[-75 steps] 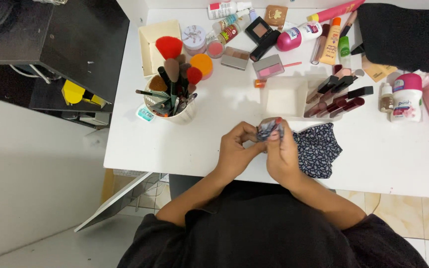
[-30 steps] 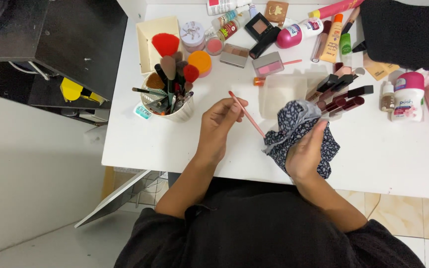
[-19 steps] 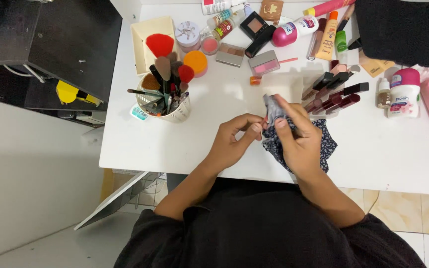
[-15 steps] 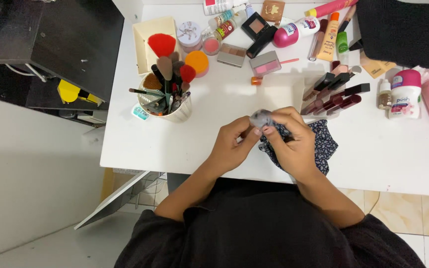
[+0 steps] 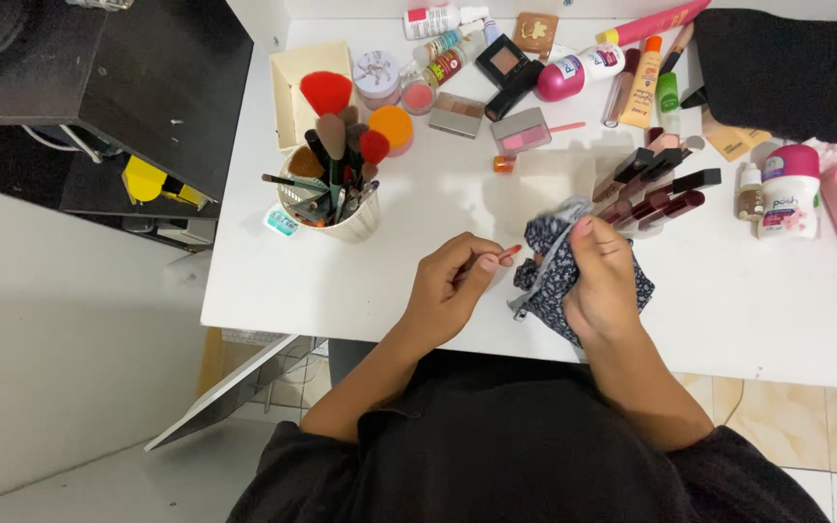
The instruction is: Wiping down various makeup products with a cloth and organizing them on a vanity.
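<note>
Now left hand (image 5: 449, 289) fingers pinch the red pencil (image 5: 502, 256) beside the cloth (image 5: 556, 271).

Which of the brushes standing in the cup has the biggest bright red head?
The fan-shaped red brush at the back of the white cup. Its head is far wider than the small red brush beside it; the others are brown.

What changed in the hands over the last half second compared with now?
The hands have drawn apart. The left hand has pulled the thin pink pencil out of the dark floral cloth toward the left, so its reddish tip now shows, and keeps its grip on it. The right hand still holds the bunched cloth. The brush cup and the cosmetics on the white table have not moved.
</note>
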